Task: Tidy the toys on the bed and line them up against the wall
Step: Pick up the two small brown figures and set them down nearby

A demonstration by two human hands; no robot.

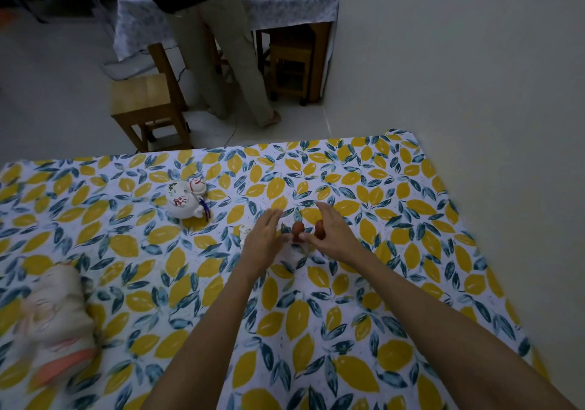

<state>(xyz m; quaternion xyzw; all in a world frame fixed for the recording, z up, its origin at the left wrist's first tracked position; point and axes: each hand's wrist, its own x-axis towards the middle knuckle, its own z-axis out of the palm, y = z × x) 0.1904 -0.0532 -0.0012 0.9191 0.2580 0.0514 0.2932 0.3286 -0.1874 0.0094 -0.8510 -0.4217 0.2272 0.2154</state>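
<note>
A small toy (pixel 297 230) with two reddish-brown ears stands near the middle of the bed (pixel 395 251), which has a lemon-print sheet. Most of its pale body is hidden by my hands. My left hand (pixel 264 240) is just left of it, fingers straight and apart, thumb near its base. My right hand (pixel 332 234) is on its right side; the thumb lies against the toy and one ear sits between thumb and forefinger. A white painted cat figure (pixel 186 200) lies on its side further left. A large pale toy (pixel 53 311) with an orange part lies blurred at the near left.
The plain wall (pixel 474 93) runs along the bed's right edge. Beyond the bed's far edge a person (pixel 218 61) stands on the floor beside a wooden chair (pixel 148 99) and a table (pixel 285 7) with a patterned cloth.
</note>
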